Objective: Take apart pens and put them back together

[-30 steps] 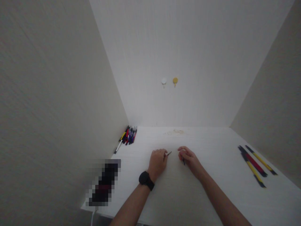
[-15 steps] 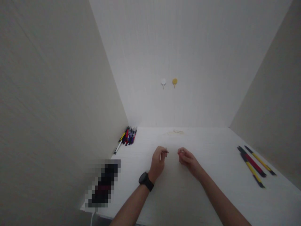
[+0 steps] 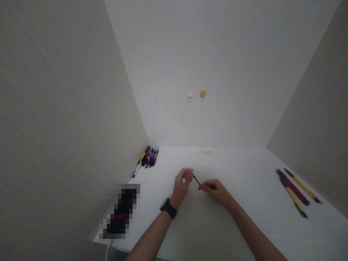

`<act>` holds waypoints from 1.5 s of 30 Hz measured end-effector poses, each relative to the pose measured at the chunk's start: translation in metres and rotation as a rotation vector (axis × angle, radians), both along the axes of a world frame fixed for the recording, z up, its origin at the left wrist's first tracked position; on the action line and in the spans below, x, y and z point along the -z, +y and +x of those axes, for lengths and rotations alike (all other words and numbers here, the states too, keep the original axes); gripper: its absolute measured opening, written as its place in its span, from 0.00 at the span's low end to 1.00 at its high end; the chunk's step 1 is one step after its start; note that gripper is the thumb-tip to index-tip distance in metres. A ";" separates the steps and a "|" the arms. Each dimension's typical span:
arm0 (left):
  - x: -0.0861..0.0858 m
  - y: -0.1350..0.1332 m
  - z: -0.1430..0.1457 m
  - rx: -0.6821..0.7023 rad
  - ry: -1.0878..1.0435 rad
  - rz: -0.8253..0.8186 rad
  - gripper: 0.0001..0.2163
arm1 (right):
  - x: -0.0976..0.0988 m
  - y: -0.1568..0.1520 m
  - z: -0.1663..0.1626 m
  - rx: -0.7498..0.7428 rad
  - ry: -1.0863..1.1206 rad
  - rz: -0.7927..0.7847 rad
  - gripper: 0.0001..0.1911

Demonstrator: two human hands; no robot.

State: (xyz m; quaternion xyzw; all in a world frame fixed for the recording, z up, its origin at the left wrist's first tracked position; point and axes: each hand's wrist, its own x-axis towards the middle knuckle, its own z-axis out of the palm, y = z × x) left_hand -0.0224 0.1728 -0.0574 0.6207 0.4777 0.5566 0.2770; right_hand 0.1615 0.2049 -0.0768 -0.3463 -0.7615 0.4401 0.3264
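Between my two hands a thin dark strip [image 3: 197,180] slants down to the right, just above the white table. Too small to make out, it could be stiff or stretched. My left hand [image 3: 182,182], with a black watch [image 3: 168,208] on the wrist, pinches its upper end between thumb and fingertips. At the lower end, the closed thumb and fingers of my right hand [image 3: 213,189] grip it, and a bit of red shows at those fingertips.
Several pens [image 3: 149,156] lie bunched at the back left corner. Yellow and red marker-like sticks with dark ends [image 3: 295,190] lie on the right. A blurred-out dark object [image 3: 121,212] lies front left. White and yellow hooks [image 3: 202,94] hang on the back wall.
My right hand has moved left and slightly down, its fingers closing on the strip's lower end. The strip now spans both hands. My left hand has barely shifted.
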 end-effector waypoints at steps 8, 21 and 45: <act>-0.001 0.004 -0.013 -0.342 -0.104 0.102 0.10 | -0.002 0.000 0.000 0.008 -0.029 -0.006 0.18; 0.001 0.000 -0.001 -0.308 0.748 0.035 0.04 | -0.010 0.000 0.003 0.126 0.144 -0.146 0.19; 0.000 0.002 0.001 -0.430 0.741 0.014 0.08 | -0.005 -0.012 -0.013 0.361 -0.423 0.318 0.15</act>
